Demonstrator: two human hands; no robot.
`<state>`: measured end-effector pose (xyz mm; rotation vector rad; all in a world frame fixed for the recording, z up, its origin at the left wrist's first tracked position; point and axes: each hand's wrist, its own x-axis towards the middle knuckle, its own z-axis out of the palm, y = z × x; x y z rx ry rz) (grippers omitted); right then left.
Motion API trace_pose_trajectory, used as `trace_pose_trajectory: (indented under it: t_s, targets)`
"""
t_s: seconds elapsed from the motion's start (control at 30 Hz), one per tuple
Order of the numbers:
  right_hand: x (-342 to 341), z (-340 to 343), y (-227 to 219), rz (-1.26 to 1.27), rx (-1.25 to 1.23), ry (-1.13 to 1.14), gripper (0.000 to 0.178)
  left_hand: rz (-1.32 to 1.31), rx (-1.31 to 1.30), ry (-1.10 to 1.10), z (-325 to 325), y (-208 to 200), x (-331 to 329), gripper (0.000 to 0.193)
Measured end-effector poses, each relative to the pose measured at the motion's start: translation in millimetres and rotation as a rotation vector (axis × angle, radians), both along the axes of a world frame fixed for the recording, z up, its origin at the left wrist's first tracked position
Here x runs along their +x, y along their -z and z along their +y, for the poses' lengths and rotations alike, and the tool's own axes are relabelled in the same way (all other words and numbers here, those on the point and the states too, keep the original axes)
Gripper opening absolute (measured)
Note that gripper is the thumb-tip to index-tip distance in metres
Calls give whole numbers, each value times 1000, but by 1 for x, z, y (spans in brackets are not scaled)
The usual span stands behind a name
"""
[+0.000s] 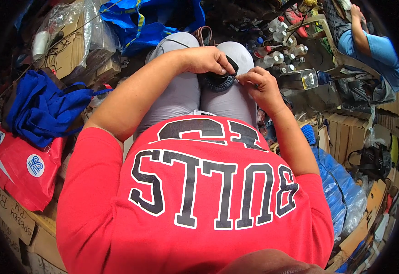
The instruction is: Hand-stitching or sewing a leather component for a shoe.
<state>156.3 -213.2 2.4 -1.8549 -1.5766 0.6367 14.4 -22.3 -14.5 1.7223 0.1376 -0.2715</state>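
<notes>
- Two hands meet over our lap, and the work sits on our knees, probably so the thighs brace it close under our eyes.
- Our left hand (206,59) curls down from above, fingers pressed together and pinching the top edge of the dark round ridged piece (217,82), pinning it to our grey trousers (176,91).
- Our right hand (261,84) lies just beside the piece's right edge, fingertips pinched on something thin, perhaps a needle; we cannot tell.
</notes>
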Motion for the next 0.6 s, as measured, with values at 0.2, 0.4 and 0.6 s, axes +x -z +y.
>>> trace_pose_trajectory:
  t_s: [0.2, 0.4, 0.6]
  targets:
    - [-10, 22, -32, -583, -80, -264, 26, -23, 79, 118, 3, -4, 3, 35]
    - [4, 30, -17, -175, -172, -215, 16, -92, 261, -68, 2, -2, 13, 24]
    - [7, 33, -1, 27, -229, -106, 23, -98, 317, -158, -11, 7, 15, 26]
